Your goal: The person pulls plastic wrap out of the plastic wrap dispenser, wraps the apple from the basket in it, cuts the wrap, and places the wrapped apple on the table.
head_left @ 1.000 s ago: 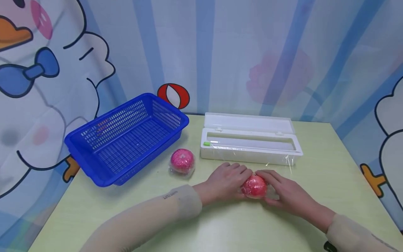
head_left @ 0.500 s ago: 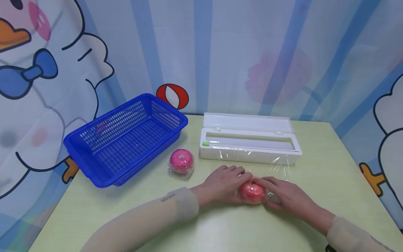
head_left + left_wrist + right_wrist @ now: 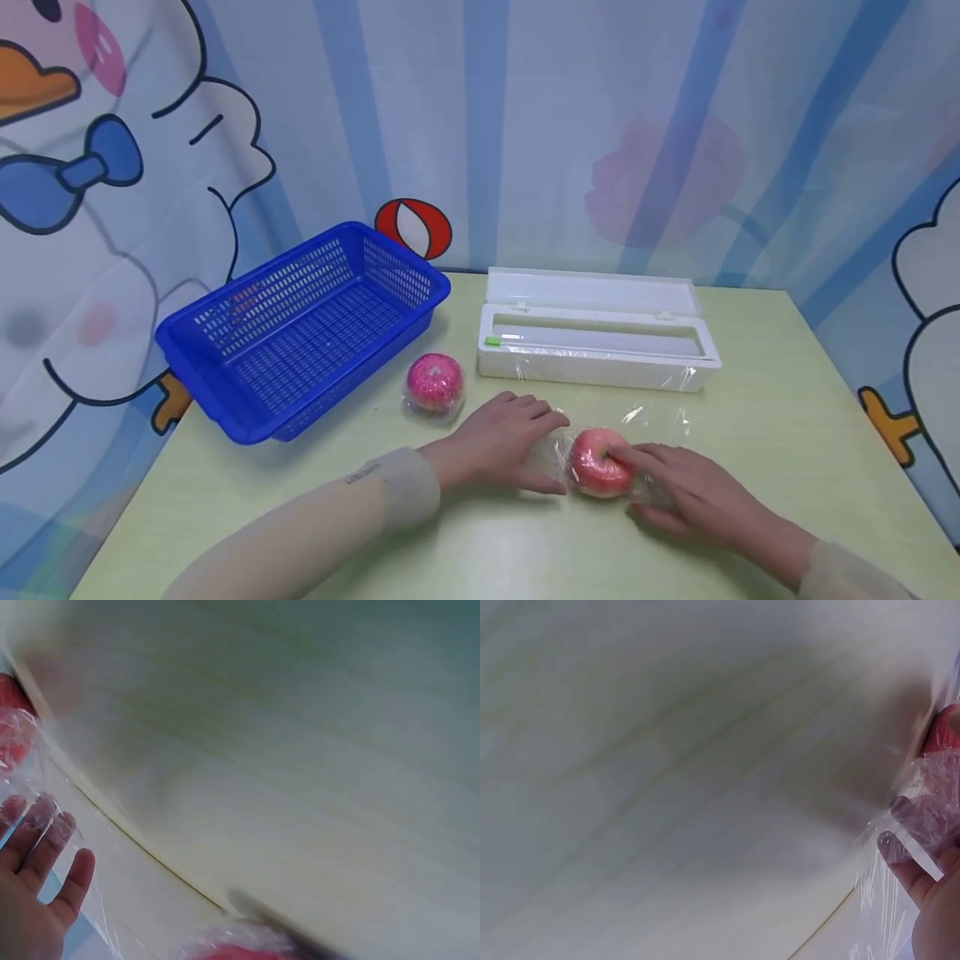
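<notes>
In the head view a pinkish-red apple [image 3: 600, 463] sits on the table, stem up, with clear cling film [image 3: 553, 450] bunched at its sides. My left hand [image 3: 504, 442] is just left of it, fingers spread and extended at the film. In the left wrist view those fingers [image 3: 46, 847] show through the film. My right hand [image 3: 693, 496] reaches from the right, its index finger laid over the apple's top near the stem and its thumb low beside it. Film covers the right fingertips [image 3: 889, 844] in the right wrist view.
Behind the hands is a white cling film dispenser [image 3: 600, 371], lid raised, green slider [image 3: 492, 341] at its left. A film-wrapped pink fruit [image 3: 435, 382] lies left of it. A blue plastic basket [image 3: 258, 433] stands at the back left, against the printed curtain.
The apple has shifted nearer the person and tipped so its stem shows. My left hand has let go of it and moved left, while my right hand has moved slightly nearer the person.
</notes>
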Demonstrator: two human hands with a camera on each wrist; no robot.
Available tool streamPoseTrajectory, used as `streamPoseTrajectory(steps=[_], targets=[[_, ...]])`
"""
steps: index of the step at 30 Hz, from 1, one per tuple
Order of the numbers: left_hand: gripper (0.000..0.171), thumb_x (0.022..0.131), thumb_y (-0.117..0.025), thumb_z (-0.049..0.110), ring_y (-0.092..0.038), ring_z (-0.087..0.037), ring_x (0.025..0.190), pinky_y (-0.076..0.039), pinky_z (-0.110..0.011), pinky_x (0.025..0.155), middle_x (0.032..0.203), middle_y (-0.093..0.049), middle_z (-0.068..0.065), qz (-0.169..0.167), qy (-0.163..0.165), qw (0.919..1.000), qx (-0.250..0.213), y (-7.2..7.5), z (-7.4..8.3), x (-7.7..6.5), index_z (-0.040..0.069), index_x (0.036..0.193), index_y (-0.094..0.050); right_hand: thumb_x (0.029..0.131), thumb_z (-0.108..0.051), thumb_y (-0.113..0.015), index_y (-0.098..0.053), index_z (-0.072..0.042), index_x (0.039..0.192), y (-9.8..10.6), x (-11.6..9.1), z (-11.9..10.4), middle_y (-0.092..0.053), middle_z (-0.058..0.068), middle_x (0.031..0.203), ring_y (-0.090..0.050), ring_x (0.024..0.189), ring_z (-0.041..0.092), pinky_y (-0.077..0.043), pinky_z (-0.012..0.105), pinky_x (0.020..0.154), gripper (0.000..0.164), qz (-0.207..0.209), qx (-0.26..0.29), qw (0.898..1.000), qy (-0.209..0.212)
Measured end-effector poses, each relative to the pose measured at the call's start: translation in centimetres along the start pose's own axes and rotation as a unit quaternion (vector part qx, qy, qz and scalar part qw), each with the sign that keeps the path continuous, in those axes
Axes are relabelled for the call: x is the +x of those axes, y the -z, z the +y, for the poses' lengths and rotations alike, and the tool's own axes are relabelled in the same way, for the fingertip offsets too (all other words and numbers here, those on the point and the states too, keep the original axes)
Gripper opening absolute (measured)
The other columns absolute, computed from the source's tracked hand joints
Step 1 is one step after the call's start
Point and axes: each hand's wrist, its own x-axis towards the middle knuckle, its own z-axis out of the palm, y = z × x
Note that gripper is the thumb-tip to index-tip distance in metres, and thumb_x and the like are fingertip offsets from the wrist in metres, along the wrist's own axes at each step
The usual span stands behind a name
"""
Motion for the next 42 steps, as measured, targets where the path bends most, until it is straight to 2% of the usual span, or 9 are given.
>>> streamPoseTrajectory(steps=[4,13,21,27,30,32,34,37,42], targets=[[0.078,0.075,-0.041,0.084,-0.040,-0.006,0.112,-0.033,-0.026,0.089,0.118,-0.047,0.011,-0.005,-0.002,0.9999,-0.016,-0.1,-0.8,-0.7,0.030,0.132,-0.042,0.079,-0.053,-0.069,-0.025,-0.030,0.144,0.4,-0.5,-0.2,-0.049,-0.010,0.126,-0.052,0.107,0.011,-0.047,0.037,0.083,0.082,-0.019,0.009,0.999,-0.031],[0.077,0.076,-0.050,0.079,-0.045,-0.002,0.097,-0.036,-0.028,0.088,0.107,-0.051,0.015,-0.020,0.024,0.9935,-0.109,-0.6,-1.9,-1.5,0.034,0.137,-0.035,0.079,-0.062,-0.065,-0.022,-0.038,0.144,1.2,-0.8,0.0,-0.048,-0.011,0.128,-0.049,0.112,0.010,-0.046,0.039,0.085,0.082,-0.055,0.054,0.989,-0.123],[0.075,0.072,-0.055,0.080,-0.050,-0.001,0.081,-0.043,-0.025,0.069,0.091,-0.052,0.017,-0.044,0.078,0.9666,-0.240,-0.3,-2.5,-1.6,0.037,0.132,-0.040,0.094,-0.049,-0.052,-0.038,-0.034,0.136,2.1,-0.4,1.1,-0.052,-0.024,0.102,-0.050,0.093,-0.003,-0.047,0.030,0.080,0.047,-0.088,0.140,0.970,-0.180],[0.065,0.073,-0.071,0.062,-0.051,-0.001,0.071,-0.042,-0.022,0.065,0.082,-0.056,0.017,-0.061,0.049,0.9524,-0.295,-0.4,-2.3,-2.0,0.035,0.126,-0.044,0.095,-0.052,-0.048,-0.048,-0.033,0.129,2.3,-0.6,1.7,-0.051,-0.025,0.102,-0.049,0.092,-0.004,-0.047,0.029,0.080,0.039,-0.097,0.134,0.969,-0.182],[0.061,0.077,-0.074,0.051,-0.052,-0.001,0.067,-0.043,-0.021,0.063,0.078,-0.056,0.020,-0.074,0.039,0.9426,-0.323,-0.4,-2.3,-2.3,0.031,0.126,-0.045,0.095,-0.053,-0.048,-0.050,-0.032,0.126,2.2,-0.8,1.8,-0.051,-0.026,0.101,-0.049,0.092,-0.004,-0.047,0.031,0.081,0.037,-0.099,0.122,0.971,-0.180],[0.059,0.078,-0.074,0.048,-0.052,-0.001,0.067,-0.043,-0.021,0.062,0.077,-0.056,0.021,-0.075,0.044,0.9409,-0.328,-0.3,-2.3,-2.5,0.029,0.127,-0.045,0.095,-0.052,-0.049,-0.051,-0.032,0.125,2.3,-0.9,1.8,-0.051,-0.026,0.100,-0.050,0.092,-0.004,-0.047,0.032,0.081,0.037,-0.098,0.113,0.973,-0.178],[0.056,0.081,-0.072,0.046,-0.052,-0.001,0.067,-0.043,-0.022,0.062,0.077,-0.056,0.020,-0.067,0.065,0.9419,-0.323,-0.2,-2.3,-2.6,0.028,0.127,-0.046,0.094,-0.052,-0.050,-0.052,-0.031,0.124,2.3,-1.0,1.8,-0.051,-0.027,0.098,-0.050,0.090,-0.005,-0.047,0.032,0.080,0.036,-0.095,0.107,0.974,-0.178],[0.047,0.085,-0.067,0.043,-0.053,-0.004,0.065,-0.044,-0.023,0.060,0.077,-0.056,0.017,-0.029,0.126,0.9392,-0.318,0.0,-2.4,-2.7,0.025,0.123,-0.047,0.094,-0.051,-0.051,-0.052,-0.031,0.124,2.4,-1.1,1.8,-0.051,-0.027,0.096,-0.050,0.089,-0.005,-0.047,0.032,0.079,0.036,-0.092,0.101,0.975,-0.176],[0.033,0.090,-0.058,0.035,-0.052,-0.009,0.064,-0.045,-0.026,0.058,0.080,-0.054,0.009,0.049,0.247,0.9120,-0.324,-0.1,-2.2,-2.3,0.018,0.116,-0.048,0.093,-0.052,-0.052,-0.054,-0.029,0.122,2.3,-1.2,1.8,-0.051,-0.027,0.095,-0.049,0.088,-0.005,-0.047,0.031,0.079,0.037,-0.087,0.099,0.975,-0.179]])
